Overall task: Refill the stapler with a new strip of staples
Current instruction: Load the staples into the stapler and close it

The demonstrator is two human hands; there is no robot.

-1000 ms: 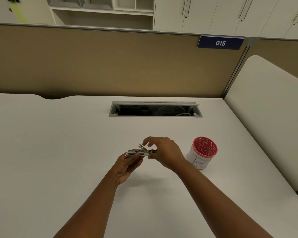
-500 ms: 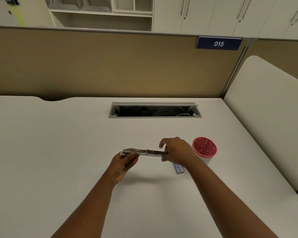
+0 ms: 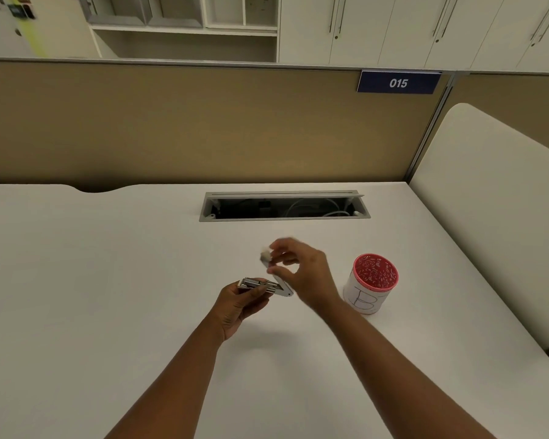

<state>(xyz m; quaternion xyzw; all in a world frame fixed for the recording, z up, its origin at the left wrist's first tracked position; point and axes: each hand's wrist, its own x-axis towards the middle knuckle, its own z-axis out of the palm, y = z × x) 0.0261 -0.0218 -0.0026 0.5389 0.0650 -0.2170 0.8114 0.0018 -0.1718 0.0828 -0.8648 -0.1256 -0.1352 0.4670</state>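
A small silver stapler (image 3: 260,285) is held above the white desk (image 3: 108,296). My left hand (image 3: 238,307) grips its base from below, fingers curled around the staple channel. My right hand (image 3: 301,272) pinches the stapler's top arm (image 3: 274,274), which is lifted at an angle and hinged at the right end. The arm's tip is blurred. No strip of staples is visible; a small blue box seen earlier is hidden behind my right hand.
A white cup with a red patterned rim (image 3: 373,282) stands just right of my right hand. An open cable slot (image 3: 284,205) lies in the desk farther back. A tan partition (image 3: 203,122) closes off the far edge; a white panel (image 3: 504,201) stands on the right.
The stapler was stretched flat open half a second ago. Now my right hand has swung the top arm up and back toward the left, over the base.
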